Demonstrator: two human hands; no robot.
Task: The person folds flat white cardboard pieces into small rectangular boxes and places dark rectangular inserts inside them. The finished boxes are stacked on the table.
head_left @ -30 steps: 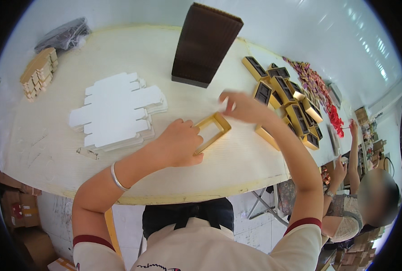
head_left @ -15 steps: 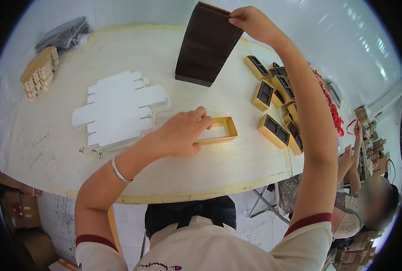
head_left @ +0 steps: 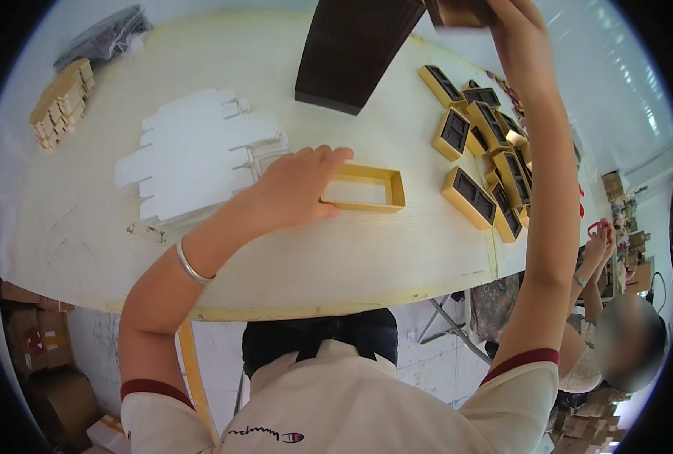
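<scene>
My left hand (head_left: 299, 188) is closed on the left end of a shallow gold box (head_left: 386, 208), which lies on the table with a pale inside. Up at the top edge, my right hand (head_left: 519, 34) grips a dark brown insert tray (head_left: 457, 13), slightly blurred and partly cut off by the picture's edge. Just left of that tray stands a tall stack of dark brown insert trays (head_left: 352, 57). Flat white card blanks (head_left: 189, 151) are piled beside my left forearm. To the right sit several gold boxes with dark inserts (head_left: 469, 198), some leaning on one another.
Cream-coloured folded card pieces (head_left: 63, 102) and a dark plastic-wrapped bundle (head_left: 106, 36) lie at the far left of the table (head_left: 336, 265). A co-worker (head_left: 578, 348) sits at the right, holding something red. Cardboard boxes (head_left: 49, 340) stand on the floor at lower left.
My right hand has moved right from the top of the stack, now carrying an insert tray. My left hand stays on the gold box. The whole view has shifted slightly.
</scene>
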